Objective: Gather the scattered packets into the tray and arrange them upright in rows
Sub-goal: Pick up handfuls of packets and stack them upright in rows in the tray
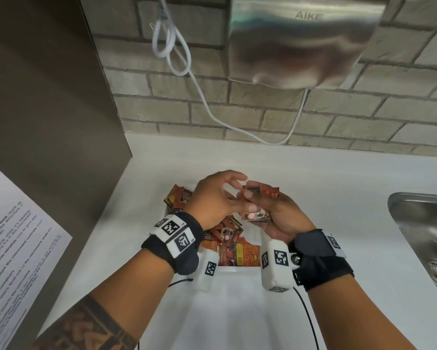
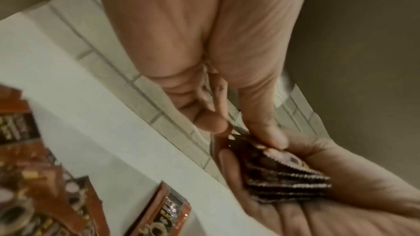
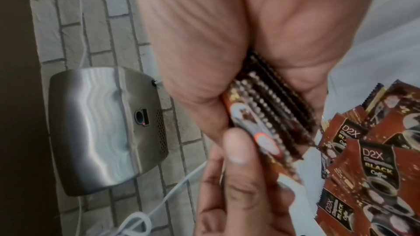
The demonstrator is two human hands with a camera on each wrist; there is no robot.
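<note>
Right hand grips glossy serrated-edged packet stack.

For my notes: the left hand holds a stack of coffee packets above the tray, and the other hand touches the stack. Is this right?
Not quite. The right hand holds the stack of coffee packets above the tray; the left hand touches it. The head view shows this.

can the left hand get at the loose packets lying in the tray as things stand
Probably yes. The left hand hovers right above the loose packets in the tray, its fingers only touching the stack of packets that the right hand grips. Nothing lies between it and them.
</note>
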